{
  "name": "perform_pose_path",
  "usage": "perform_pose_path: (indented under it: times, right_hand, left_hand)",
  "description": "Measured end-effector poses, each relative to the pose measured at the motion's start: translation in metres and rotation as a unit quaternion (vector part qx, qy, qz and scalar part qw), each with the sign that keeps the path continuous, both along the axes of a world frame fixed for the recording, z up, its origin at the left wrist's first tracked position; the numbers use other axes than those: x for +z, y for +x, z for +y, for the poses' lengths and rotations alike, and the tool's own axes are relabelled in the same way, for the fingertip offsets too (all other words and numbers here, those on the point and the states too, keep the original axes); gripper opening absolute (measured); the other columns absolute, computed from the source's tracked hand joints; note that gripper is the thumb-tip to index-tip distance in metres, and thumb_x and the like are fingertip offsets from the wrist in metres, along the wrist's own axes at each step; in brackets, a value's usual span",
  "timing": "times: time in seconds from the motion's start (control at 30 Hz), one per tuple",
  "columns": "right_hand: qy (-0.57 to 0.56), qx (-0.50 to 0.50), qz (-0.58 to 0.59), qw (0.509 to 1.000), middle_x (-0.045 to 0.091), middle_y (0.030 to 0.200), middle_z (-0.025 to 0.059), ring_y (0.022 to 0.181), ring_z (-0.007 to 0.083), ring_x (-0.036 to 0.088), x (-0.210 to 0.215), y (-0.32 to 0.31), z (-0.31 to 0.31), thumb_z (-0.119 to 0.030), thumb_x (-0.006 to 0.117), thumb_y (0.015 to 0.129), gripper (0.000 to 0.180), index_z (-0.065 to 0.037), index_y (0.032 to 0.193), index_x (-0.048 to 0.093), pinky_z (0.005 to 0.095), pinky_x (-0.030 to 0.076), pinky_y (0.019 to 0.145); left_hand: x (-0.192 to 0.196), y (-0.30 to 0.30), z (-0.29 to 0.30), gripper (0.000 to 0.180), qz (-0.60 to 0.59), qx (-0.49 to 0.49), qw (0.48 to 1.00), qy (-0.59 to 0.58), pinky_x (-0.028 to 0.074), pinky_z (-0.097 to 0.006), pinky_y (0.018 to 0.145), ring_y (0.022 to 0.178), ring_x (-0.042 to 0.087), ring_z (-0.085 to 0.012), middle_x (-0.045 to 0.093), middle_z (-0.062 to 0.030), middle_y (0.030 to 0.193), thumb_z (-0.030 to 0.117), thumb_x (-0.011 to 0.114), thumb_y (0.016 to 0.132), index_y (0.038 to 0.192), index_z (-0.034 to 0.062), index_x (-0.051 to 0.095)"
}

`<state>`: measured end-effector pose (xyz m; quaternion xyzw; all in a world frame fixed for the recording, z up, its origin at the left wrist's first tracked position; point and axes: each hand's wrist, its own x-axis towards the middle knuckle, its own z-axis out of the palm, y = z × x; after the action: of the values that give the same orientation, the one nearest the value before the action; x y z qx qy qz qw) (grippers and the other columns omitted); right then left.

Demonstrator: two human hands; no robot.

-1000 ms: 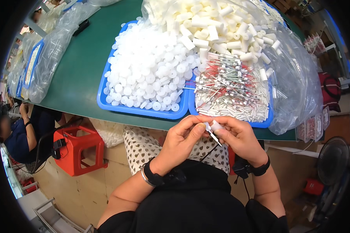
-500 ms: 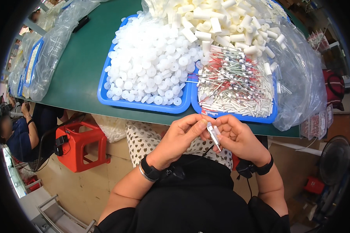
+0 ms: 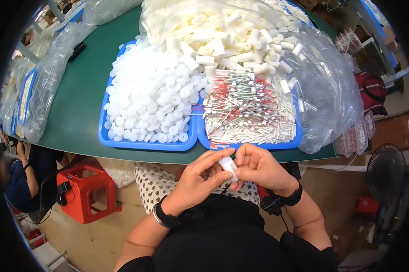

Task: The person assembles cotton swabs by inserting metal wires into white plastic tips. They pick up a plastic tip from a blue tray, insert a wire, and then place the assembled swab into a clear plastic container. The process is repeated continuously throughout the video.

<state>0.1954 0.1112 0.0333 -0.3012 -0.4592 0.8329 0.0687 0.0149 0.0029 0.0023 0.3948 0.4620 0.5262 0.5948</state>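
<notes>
head view: both hands meet just below the near edge of the green table (image 3: 77, 109), over the lap. left hand (image 3: 200, 179) and right hand (image 3: 258, 167) are pressed together, fingers of both pinched on one small white tube piece (image 3: 228, 166) held between them, thumbs on top. half a second ago a thin pin with a red bit showed between the fingertips; now only the white piece shows, the pin no longer visible. hands sit a bit lower in frame than a second ago, same pinch. just above the hands, right blue tray (image 3: 258, 144) holds a pile of thin white-and-red pins (image 3: 247, 106); touching it on the left, left blue tray (image 3: 141, 144) is heaped with round white caps (image 3: 150, 95). clear bag (image 3: 331, 90) of short white tubes (image 3: 227, 36) spills behind the trays. red stool (image 3: 82, 192) on the floor at lower left, a seated person's arm (image 3: 21, 156) beside it. fan (image 3: 385, 174) at right.
</notes>
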Motion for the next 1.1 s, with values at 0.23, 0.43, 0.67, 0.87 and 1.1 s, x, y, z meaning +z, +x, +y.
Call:
perform_pose_path:
  times: [0.23,0.43,0.67,0.87,1.1]
  right_hand:
    - [0.659,-0.154,-0.266,0.687,0.068,0.084,0.0128,0.074,0.025,0.068,0.026,0.025,0.091,-0.012,0.064,0.089,0.015,-0.001,0.1,0.063,0.0334,0.051,0.066]
    - [0.76,-0.064,-0.337,0.552,0.069,0.099,0.0165,0.088,0.0333,0.066,-0.004,0.031,0.14,-0.011,0.068,0.085,0.025,-0.003,0.108,0.063,0.0391,0.05,0.075]
    - [0.688,-0.211,-0.208,0.662,0.068,0.1,0.0122,0.085,0.0202,0.065,0.022,0.028,0.102,-0.005,0.063,0.086,0.027,-0.002,0.113,0.064,0.0303,0.048,0.071]
    - [0.683,0.071,-0.048,0.725,0.064,0.094,0.0163,0.083,0.0322,0.062,0.02,-0.002,0.011,-0.001,0.07,0.08,0.033,0.003,0.111,0.06,0.0391,0.051,0.071]
    - [0.622,0.027,-0.048,0.781,0.063,0.093,0.0172,0.082,0.0317,0.063,-0.011,-0.017,-0.014,0.0,0.067,0.083,0.031,0.005,0.112,0.058,0.0378,0.051,0.069]
  left_hand:
    - [-0.018,0.001,0.006,0.033,-0.28,0.048,0.955,-0.079,0.046,-0.02,0.062,0.072,0.057,-0.0081,0.064,-0.0097,0.102,0.009,0.067,0.091,0.121,0.0025,0.054]
    - [-0.014,0.003,0.005,0.02,-0.346,-0.004,0.935,-0.075,0.048,-0.021,0.065,0.073,0.056,-0.0077,0.064,-0.0127,0.108,0.019,0.054,0.101,0.117,0.0095,0.047]
    - [-0.011,-0.005,0.007,0.023,-0.322,0.062,0.941,-0.088,0.046,-0.022,0.07,0.074,0.053,-0.0084,0.064,-0.0103,0.103,0.021,0.052,0.101,0.108,0.0,0.058]
    - [-0.018,-0.003,0.008,0.025,-0.332,0.093,0.935,-0.075,0.044,-0.022,0.07,0.075,0.051,-0.0067,0.059,-0.0024,0.091,0.023,0.052,0.102,0.107,-0.0002,0.058]
    - [-0.016,0.014,0.002,0.018,-0.147,0.193,0.97,-0.033,0.044,-0.02,0.068,0.077,0.051,-0.0052,0.058,-0.0012,0.093,0.016,0.055,0.1,0.112,0.0033,0.053]
